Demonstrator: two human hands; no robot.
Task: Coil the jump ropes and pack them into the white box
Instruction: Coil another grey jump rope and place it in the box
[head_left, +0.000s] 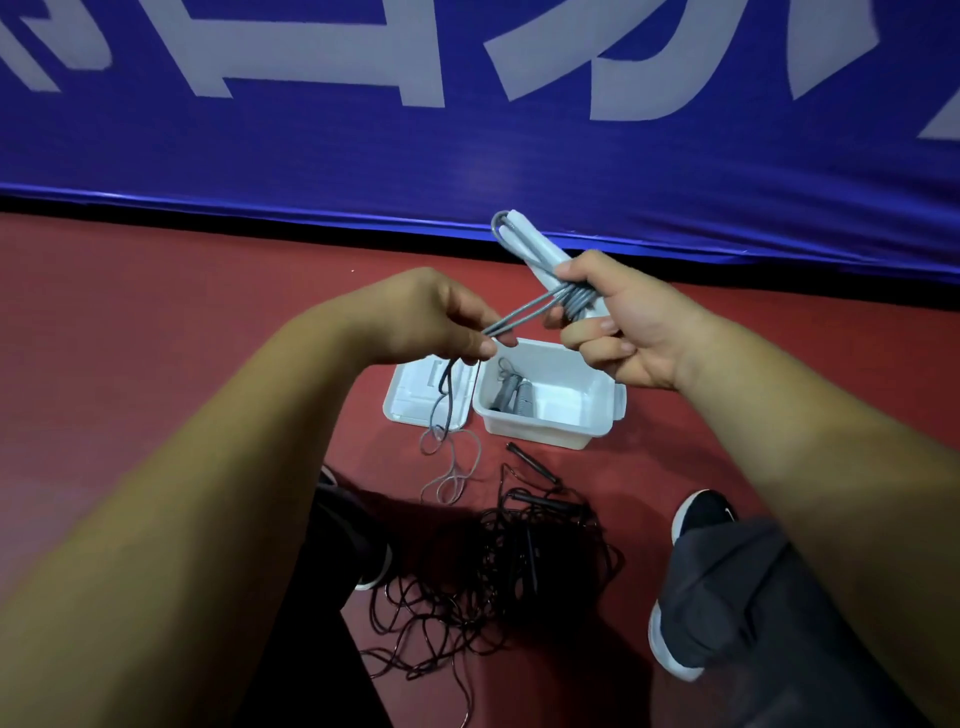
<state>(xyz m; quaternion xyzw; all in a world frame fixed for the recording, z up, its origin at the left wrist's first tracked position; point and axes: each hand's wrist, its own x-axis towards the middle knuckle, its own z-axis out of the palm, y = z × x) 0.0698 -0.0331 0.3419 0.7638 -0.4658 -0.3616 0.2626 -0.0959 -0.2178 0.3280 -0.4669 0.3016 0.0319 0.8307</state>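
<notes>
In the head view the right hand (623, 327) grips the grey rope (575, 300) by its two pale handles. Its fingers curl round them where turns of cord are wound on, and the handle tips stick up toward the blue banner (467, 145). The left hand (441, 317) pinches a doubled strand of the same cord between thumb and fingertips, and the strand runs taut between the two hands. Both hands are in the air above the box (540, 434) and hide its far rim. From the left hand the loose cord hangs down across the lid (410, 400) and ends in slack loops (452, 470) on the red floor (156, 322). The box sits open on the floor, with the lid lying flat against its left side. Inside it lies a second grey rope (511, 395), already coiled. Nearer the person, a tangle of black ropes (509, 561) spreads over the floor between the feet, with one black handle (530, 460) pointing toward the box. A black shoe (701, 512) shows to the right of the tangle, partly covered by a grey trouser leg (737, 597). The forearms hide the floor in both lower corners.
</notes>
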